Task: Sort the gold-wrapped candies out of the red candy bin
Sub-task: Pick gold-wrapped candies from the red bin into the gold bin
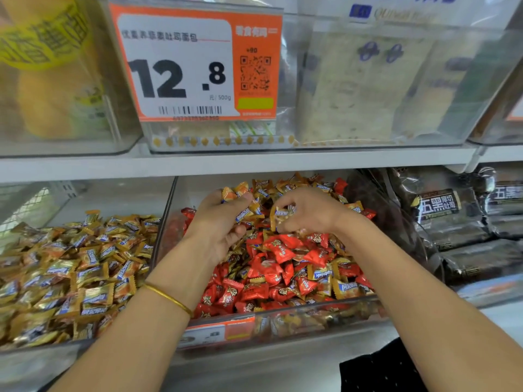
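Gold-wrapped candies: several are clutched in left hand; one is pinched, long axis upright, by right hand fingers over red candy bin, far edge; more are scattered directly beneath.

Two clear bins sit side by side on the lower shelf — the left bin touching the middle bin. Both hands are in the middle bin, left hand beside right hand. Packaged loaves lie to the right. On the far, upper shelf stand boxes, a price tag fronting one.
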{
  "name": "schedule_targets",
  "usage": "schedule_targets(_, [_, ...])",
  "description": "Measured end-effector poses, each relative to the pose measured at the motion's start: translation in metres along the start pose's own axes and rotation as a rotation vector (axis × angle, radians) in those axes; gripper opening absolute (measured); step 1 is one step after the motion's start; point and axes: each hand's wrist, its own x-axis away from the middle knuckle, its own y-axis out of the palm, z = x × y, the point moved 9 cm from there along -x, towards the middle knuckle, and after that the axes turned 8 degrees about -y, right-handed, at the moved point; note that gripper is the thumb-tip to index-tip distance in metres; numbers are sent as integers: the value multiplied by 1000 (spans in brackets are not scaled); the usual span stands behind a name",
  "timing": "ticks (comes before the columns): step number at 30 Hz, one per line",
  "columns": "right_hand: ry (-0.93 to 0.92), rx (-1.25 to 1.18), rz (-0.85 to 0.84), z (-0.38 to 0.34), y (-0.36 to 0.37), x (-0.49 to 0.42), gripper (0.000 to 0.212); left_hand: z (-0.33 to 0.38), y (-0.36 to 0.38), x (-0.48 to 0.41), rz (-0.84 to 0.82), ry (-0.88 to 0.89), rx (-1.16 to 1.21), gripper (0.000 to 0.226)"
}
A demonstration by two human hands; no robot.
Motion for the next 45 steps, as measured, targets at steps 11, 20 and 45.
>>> schedule_targets(11, [235,-1353,105,-9,15,20,45,27,-27,53,-151,80,-155,10])
schedule_targets(20, [62,-1242,-32,-116,42,19,30,45,-109,86,-92,129,-152,5])
schedule_targets(45, [-27,-819,213,-96,6,37,25,63,-81,91,-143,435,-383,20])
